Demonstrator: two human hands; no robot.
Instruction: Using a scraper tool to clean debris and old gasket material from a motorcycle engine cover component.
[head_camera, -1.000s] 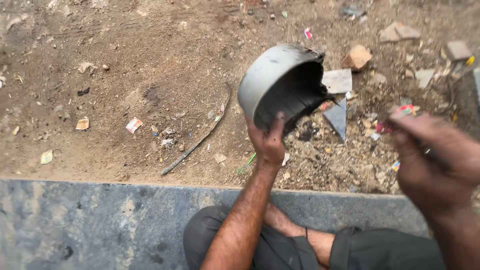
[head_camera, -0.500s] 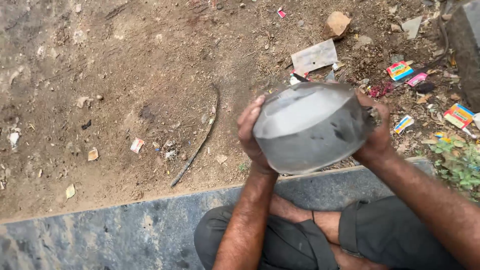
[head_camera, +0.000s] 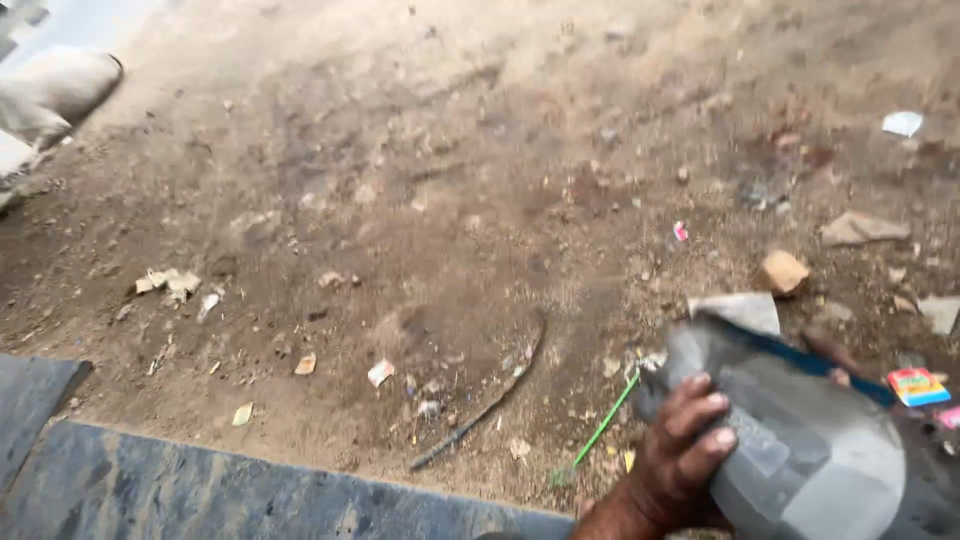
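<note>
**Left hand grips a grey metal bowl at the lower right, above littered dirt**

The left hand (head_camera: 672, 462) comes up from the bottom edge of the view, wrist low and knuckles turned toward the camera. Its fingers (head_camera: 700, 420) are curled closed over the rim of a dull grey metal bowl (head_camera: 800, 450), the fingertips lying on the bowl's outer wall and the thumb side hidden behind it. The bowl is tilted, blurred, and cut off by the right and bottom edges of the frame; it is held in the air in front of the person, over the edge of the ground. The right hand is hard to make out: a dark, finger-like shape shows just past the bowl's far rim, but whether it is that hand, and whether it grips, cannot be told.

Below the hand lies a dark stone ledge (head_camera: 250, 495) that runs along the bottom left. Past it is bare brown dirt ground (head_camera: 450, 200) strewn with scraps of paper and small stones. A thin curved stick (head_camera: 490, 400) rests on the dirt near the ledge, and a green straw (head_camera: 598, 430) lies just left of the hand. A tan stone (head_camera: 782, 272) sits beyond the bowl, and a colourful small packet (head_camera: 916, 386) lies at the right edge. A pale sack (head_camera: 55, 95) is at the top left corner.
</note>
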